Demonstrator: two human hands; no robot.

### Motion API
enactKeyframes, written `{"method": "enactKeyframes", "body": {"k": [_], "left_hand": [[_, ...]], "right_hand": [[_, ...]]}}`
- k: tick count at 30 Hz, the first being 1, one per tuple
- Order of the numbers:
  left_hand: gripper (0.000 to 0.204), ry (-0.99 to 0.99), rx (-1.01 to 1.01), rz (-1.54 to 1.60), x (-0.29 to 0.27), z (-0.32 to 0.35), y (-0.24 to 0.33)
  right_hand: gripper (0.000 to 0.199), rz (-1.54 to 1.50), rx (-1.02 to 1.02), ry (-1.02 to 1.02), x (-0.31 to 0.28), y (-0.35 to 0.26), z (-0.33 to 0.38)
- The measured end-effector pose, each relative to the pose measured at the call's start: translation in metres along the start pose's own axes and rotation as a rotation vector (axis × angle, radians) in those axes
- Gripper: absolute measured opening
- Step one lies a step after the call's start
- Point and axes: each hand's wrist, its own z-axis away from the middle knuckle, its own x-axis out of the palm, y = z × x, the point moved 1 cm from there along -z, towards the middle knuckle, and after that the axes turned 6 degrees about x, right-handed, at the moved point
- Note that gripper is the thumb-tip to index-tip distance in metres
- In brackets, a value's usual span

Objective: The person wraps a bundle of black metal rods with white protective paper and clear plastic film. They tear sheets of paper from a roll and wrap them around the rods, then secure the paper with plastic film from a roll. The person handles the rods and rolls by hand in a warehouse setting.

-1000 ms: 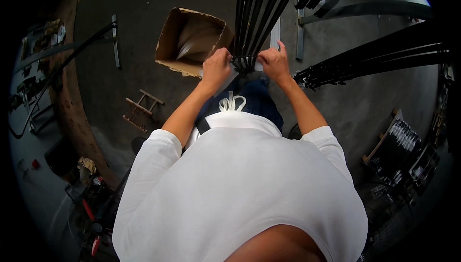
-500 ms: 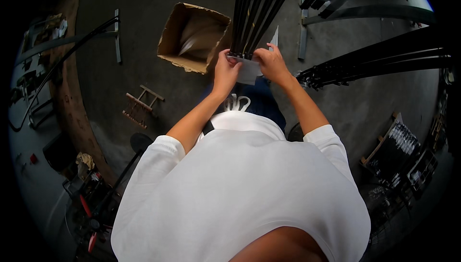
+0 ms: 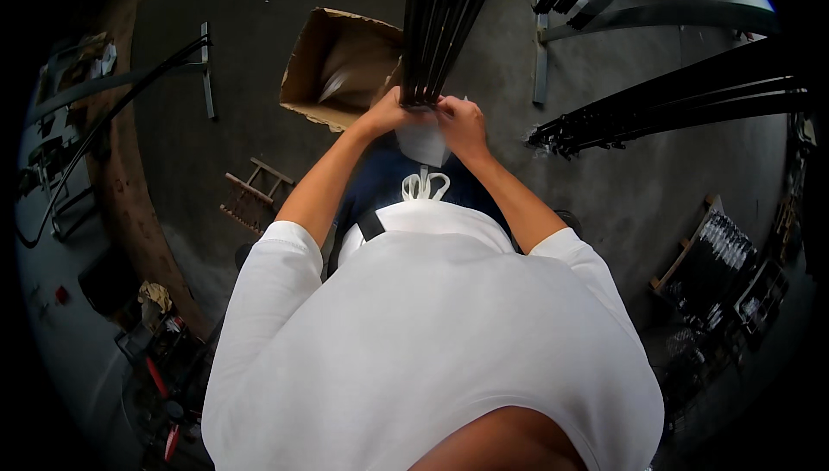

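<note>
Hands meet at the near end of a bundle of long thin black metal rods (image 3: pixel 440 31), in the only view there is, the head camera looking straight down over a white shirt. The left hand (image 3: pixel 389 113) is curled around the left side of the bundle's end, fingers closed on the rods, and the right hand (image 3: pixel 462 121) is closed at the right side of it, where its fingertips pinch a small white sheet of paper or plastic (image 3: pixel 423 139) that hangs just below both hands; whether the sheet is wrapped around the rods or only held against them, I cannot tell. Rods run away from the hands toward the top of the picture, so only their near end is held. I judge that the bundle is stiff and rather heavy, with smooth and maybe slippery surfaces, so single rods can slide out; a firm grip with both hands around the whole bundle, close to the end, seems the safest. White sheet looks thin, light and soft, easy to tear or crease, and it is best taken at its edge with fingertips. Beyond the left hand an open brown cardboard box (image 3: pixel 337 69) lies on the grey concrete floor (image 3: pixel 259 5). Far to the right of the right hand, more black rods (image 3: pixel 673 104) lie in a second bundle.
</note>
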Motion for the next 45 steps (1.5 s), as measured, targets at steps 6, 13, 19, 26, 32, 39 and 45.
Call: {"method": "enactKeyframes", "body": {"k": [6,13,19,26,32,39,45], "left_hand": [[0.026,0.005,-0.021,-0.053,0.000,0.014,0.008],[0.023,0.051,-0.008,-0.125,0.010,0.026,0.009],[0.025,0.152,0.015,-0.135,0.005,0.031,0.002],[0.023,0.214,0.047,-0.080,0.030,0.036,0.004],[0.049,0.250,0.130,-1.098,0.028,0.050,0.048],[0.040,-0.053,-0.052,-1.499,-0.044,0.059,0.100],[0.030,-0.449,-0.113,-0.948,0.020,0.076,0.099]], "right_hand": [[0.013,0.162,-0.194,-0.369,-0.028,-0.013,0.001],[0.016,0.547,-0.358,0.077,-0.041,-0.023,0.005],[0.036,-0.061,0.428,-0.235,-0.048,-0.029,0.061],[0.040,-0.639,0.201,-0.373,0.026,0.008,0.037],[0.024,-0.687,0.221,-0.645,0.021,0.008,0.024],[0.028,-0.746,0.249,-0.671,0.024,0.012,0.025],[0.015,-0.745,0.195,-0.630,0.034,0.023,0.017]]}}
